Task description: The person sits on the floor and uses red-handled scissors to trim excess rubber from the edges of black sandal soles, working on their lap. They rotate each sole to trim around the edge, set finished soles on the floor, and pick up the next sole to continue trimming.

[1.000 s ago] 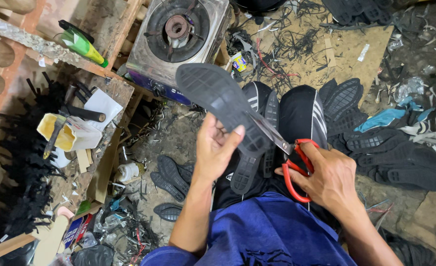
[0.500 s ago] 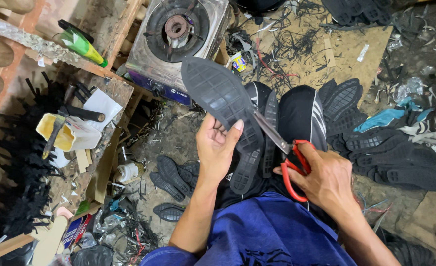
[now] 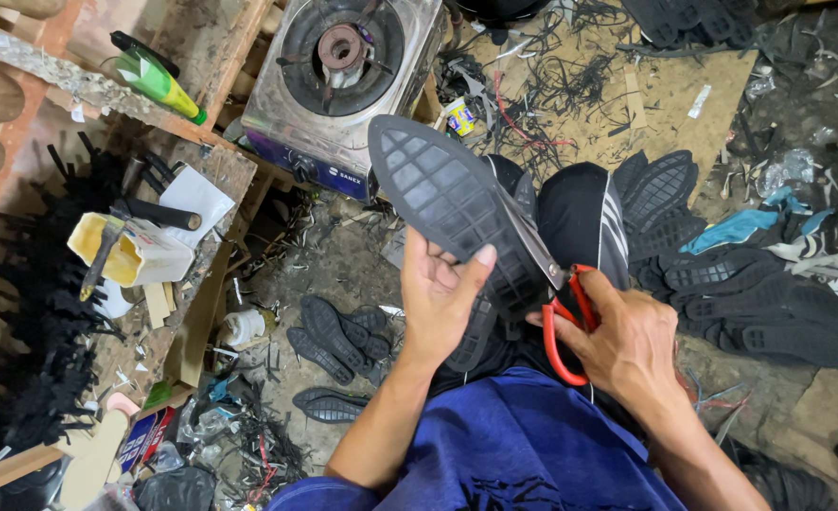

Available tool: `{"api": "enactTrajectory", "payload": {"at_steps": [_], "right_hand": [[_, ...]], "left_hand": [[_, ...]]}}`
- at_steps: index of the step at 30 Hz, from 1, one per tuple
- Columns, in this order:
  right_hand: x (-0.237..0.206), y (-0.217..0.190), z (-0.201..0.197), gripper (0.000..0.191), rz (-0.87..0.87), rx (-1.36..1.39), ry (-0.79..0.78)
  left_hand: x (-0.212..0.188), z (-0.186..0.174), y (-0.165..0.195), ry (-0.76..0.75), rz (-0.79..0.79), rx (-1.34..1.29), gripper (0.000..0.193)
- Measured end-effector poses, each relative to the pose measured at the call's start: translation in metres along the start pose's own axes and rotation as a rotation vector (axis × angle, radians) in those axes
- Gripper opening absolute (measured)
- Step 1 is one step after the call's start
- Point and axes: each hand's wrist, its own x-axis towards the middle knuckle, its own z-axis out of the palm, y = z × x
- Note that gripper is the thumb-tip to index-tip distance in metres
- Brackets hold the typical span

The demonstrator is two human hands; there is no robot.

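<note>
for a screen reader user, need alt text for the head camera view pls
Seen from above, a person's left hand holds up a black rubber shoe sole while the right hand works red-handled scissors along its edge. Around them: a gas stove, more black soles and rubber trimmings on the dirty floor.

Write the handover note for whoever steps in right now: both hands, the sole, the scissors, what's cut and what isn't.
Left hand: grips the black rubber sole by its near end, tread side up, toe pointing away.
Right hand: holds the red-handled scissors, blades laid along the sole's right edge.
Nearby: more black soles on the floor to the left, a pile of soles to the right, gas stove ahead.
Done: cannot tell how much edge is trimmed.
Left: the edge beyond the blades, toward the toe.
</note>
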Motion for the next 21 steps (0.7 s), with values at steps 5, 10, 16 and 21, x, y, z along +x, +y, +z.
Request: {"api": "enactTrajectory", "payload": {"at_steps": [5, 10, 16, 21], "right_hand": [[-0.002, -0.002, 0.0, 0.059, -0.063, 0.014, 0.03], [0.002, -0.003, -0.002, 0.063, -0.041, -0.004, 0.043], [0.002, -0.001, -0.005, 0.059, -0.014, 0.015, 0.028], [0.001, -0.003, -0.004, 0.057, -0.02, 0.06, 0.003]], "left_hand": [[0.006, -0.004, 0.001, 0.03, 0.09, 0.102, 0.052], [-0.003, 0.0, -0.004, 0.001, -0.046, 0.058, 0.054], [0.0, -0.003, -0.002, -0.019, -0.019, 0.051, 0.045], [0.006, -0.008, 0.007, -0.003, 0.068, 0.169, 0.04]]}}
